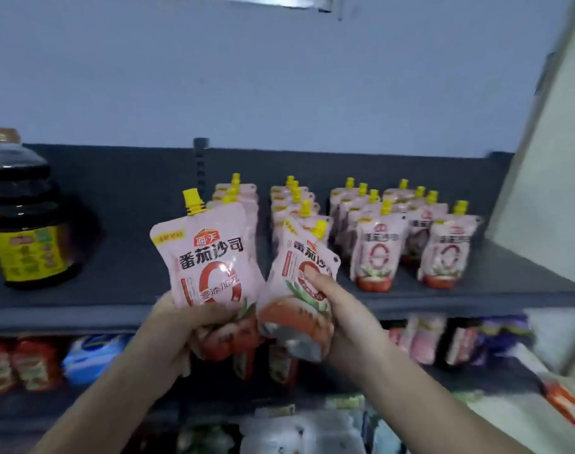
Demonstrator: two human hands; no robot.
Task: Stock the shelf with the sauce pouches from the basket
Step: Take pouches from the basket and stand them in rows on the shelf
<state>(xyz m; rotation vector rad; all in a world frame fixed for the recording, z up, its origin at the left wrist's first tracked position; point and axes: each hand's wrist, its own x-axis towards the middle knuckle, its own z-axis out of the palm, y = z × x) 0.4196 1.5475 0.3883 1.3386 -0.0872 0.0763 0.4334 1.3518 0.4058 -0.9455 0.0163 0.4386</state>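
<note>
Pink tomato sauce pouch (211, 257) gripped in left hand (178, 332), second pouch (299, 290) pinched by right hand (342, 316), before dark shelf (116, 273): judged placing step; next, likely upright seating beside stocked rows (296, 204).

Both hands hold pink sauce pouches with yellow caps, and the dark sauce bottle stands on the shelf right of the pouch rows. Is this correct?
Not quite. In the head view the dark sauce bottle stands on the shelf left of the pouch rows, not right. The left hand and right hand do hold pink sauce pouches with yellow caps.
</note>
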